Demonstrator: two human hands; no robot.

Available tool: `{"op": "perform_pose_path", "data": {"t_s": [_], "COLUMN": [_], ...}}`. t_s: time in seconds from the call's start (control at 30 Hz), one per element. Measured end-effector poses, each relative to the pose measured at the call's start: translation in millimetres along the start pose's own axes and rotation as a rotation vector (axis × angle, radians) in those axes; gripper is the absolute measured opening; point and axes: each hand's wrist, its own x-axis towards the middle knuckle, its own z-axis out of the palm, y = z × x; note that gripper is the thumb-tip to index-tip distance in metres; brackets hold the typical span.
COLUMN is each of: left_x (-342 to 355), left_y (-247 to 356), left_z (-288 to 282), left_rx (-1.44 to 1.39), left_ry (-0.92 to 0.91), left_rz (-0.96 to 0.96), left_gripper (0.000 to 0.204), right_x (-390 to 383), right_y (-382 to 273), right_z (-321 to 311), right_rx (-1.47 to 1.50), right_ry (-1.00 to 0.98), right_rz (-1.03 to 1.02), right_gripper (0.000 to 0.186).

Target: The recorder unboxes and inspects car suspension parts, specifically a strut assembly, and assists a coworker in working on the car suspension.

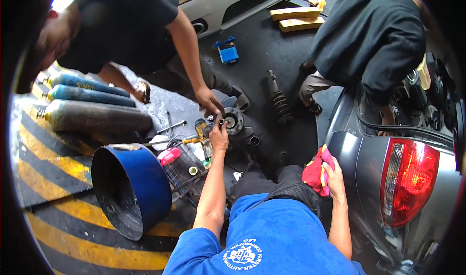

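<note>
My left hand (pixel 219 138) reaches forward, its fingers closed round a small dark cylindrical part (pixel 221 122) with a hollow end. A co-worker's hand (pixel 209 101) comes down from the far left and meets my fingertips there. Just behind the part lies a round grey metal hub-like piece (pixel 235 121). At my right side my right hand (pixel 335 179) is wrapped round a bunched red cloth (pixel 317 173) with yellow and pink patches. An orange-yellow power tool (pixel 199 128) lies left of my left hand.
A blue drum (pixel 145 187) lies on its side at the left, with several gas cylinders (pixel 99 115) beyond. A strut with a coil spring (pixel 280 100) and a blue box (pixel 227 50) are on the floor. A grey car's tail light (pixel 412 180) is close at right, where another person (pixel 371 37) bends.
</note>
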Motion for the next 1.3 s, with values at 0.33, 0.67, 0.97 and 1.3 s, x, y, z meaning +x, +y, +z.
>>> {"op": "perform_pose_path", "data": {"t_s": [0.33,0.67,0.97,1.3], "left_x": [21.5,7.5,-62.1,-275.4], "left_y": [-27.1,-25.7,-21.9,15.2], "left_z": [15.0,37.8,2.2,-156.8], "left_rx": [0.141,0.289,0.152,-0.237], "left_ry": [-0.300,-0.111,-0.126,-0.861], "left_rz": [0.308,-0.227,-0.069,-1.074], "left_gripper": [0.025,0.035,0.039,0.051], "right_x": [-0.4,-17.9,-80.3,-154.0], "right_y": [35.2,28.2,60.8,173.8], "right_z": [36.9,16.9,-76.2,-173.2], "right_rx": [-0.114,-0.433,-0.667,-0.221], "right_ry": [0.115,0.159,0.181,-0.220], "right_rz": [-0.036,-0.135,-0.182,0.492], "right_gripper": [0.029,0.037,0.036,0.026]}}
